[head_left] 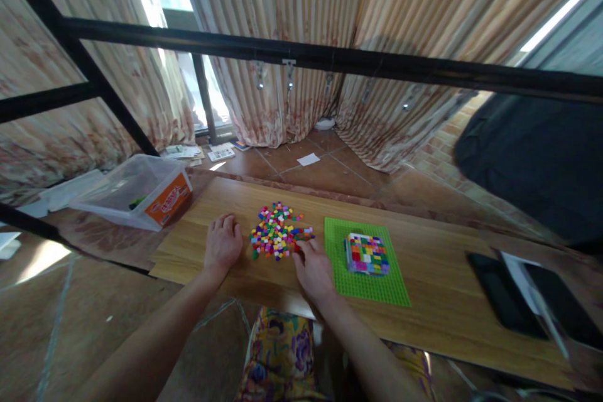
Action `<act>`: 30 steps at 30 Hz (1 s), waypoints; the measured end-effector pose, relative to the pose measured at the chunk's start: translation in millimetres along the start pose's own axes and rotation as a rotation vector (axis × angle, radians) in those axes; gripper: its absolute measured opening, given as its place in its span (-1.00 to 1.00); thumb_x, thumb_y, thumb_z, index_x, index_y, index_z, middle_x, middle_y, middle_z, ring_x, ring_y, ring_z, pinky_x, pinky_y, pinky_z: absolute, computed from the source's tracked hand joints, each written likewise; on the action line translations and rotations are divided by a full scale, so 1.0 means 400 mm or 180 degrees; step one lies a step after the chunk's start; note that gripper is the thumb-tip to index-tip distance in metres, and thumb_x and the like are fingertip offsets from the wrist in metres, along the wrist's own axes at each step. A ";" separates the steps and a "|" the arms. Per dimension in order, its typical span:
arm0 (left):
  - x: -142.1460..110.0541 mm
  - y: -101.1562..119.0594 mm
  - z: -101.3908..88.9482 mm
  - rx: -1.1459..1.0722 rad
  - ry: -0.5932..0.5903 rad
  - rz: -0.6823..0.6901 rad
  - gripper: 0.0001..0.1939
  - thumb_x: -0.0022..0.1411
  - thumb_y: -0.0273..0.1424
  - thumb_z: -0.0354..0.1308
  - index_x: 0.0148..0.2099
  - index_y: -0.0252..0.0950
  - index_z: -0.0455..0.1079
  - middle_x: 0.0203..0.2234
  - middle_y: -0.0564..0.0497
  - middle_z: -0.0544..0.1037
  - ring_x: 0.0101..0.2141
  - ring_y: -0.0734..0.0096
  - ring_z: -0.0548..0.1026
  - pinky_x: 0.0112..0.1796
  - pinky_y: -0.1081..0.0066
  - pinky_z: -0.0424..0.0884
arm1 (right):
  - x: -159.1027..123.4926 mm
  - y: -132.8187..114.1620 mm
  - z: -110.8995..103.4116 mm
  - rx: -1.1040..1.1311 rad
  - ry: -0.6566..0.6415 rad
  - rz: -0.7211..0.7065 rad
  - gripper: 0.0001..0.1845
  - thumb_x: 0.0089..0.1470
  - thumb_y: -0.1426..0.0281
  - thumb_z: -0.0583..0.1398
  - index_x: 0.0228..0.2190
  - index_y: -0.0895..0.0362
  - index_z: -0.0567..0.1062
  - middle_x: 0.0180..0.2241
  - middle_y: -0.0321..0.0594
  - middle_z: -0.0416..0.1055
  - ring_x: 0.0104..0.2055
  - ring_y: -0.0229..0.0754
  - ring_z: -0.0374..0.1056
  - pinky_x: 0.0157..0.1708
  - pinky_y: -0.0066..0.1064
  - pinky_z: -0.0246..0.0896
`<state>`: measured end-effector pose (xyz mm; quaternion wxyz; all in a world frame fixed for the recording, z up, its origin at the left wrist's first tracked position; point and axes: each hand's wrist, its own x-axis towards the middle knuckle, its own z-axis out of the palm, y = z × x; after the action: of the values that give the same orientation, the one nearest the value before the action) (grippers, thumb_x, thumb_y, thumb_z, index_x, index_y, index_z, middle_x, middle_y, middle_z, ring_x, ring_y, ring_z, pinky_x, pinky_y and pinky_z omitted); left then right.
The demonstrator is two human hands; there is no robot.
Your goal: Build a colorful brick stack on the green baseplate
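Note:
A loose pile of small, many-coloured toy bricks (276,232) lies on the wooden table. My right hand (315,269) reaches its right edge, with thumb and fingers pinched at a reddish toy brick (298,247). To the pile's left, my left hand (223,244) rests on the wood, fingers curled under and apart from the bricks; nothing shows in it. Right of my right hand, a green baseplate (336,282) lies flat. On it stands a block built of bricks (367,254), its top a patchwork of colours and its sides partly whitish.
A clear plastic box (113,201) with an orange label stands beyond the table's left end. Dark flat devices (506,292) and a white item lie at the right end of the table (438,276). A black metal rail (311,53) crosses in front of the curtains.

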<state>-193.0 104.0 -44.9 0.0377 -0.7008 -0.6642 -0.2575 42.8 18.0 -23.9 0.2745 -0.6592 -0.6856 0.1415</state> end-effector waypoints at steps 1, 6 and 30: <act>0.001 -0.003 0.003 0.0024 0.0037 0.0024 -0.63 0.30 -0.35 -0.11 -0.04 -0.44 0.42 -0.04 -0.32 0.51 0.03 0.00 0.41 0.11 0.07 0.28 | 0.006 -0.002 -0.001 -0.0061 -0.0052 0.0046 -0.76 0.23 0.42 0.13 -0.12 0.12 0.55 -0.16 -0.09 0.47 -0.10 -0.10 0.40 -0.07 -0.33 0.28; 0.005 -0.015 0.010 0.0094 0.0143 0.0137 -0.63 0.29 -0.34 -0.10 -0.04 -0.41 0.42 -0.05 -0.31 0.52 0.00 0.01 0.44 0.08 0.07 0.30 | 0.017 -0.020 -0.012 -0.0333 -0.0282 0.0088 -0.82 0.26 0.37 0.14 -0.21 0.07 0.55 -0.16 -0.14 0.46 -0.09 -0.13 0.39 -0.08 -0.37 0.25; 0.020 -0.017 -0.006 0.0277 -0.0079 0.0091 -0.56 0.26 -0.30 -0.14 -0.02 -0.43 0.43 -0.05 -0.34 0.52 0.04 -0.02 0.44 0.11 0.06 0.29 | -0.231 0.137 -0.165 0.3039 0.1105 0.1305 -0.75 0.07 0.18 0.27 -0.28 0.06 0.64 -0.25 -0.17 0.48 -0.33 -0.19 0.47 -0.30 -0.33 0.44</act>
<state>-200.3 111.4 -41.6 0.0637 -0.7110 -0.6652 -0.2191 123.3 -78.8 -18.4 0.6192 -0.5951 -0.3472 0.3767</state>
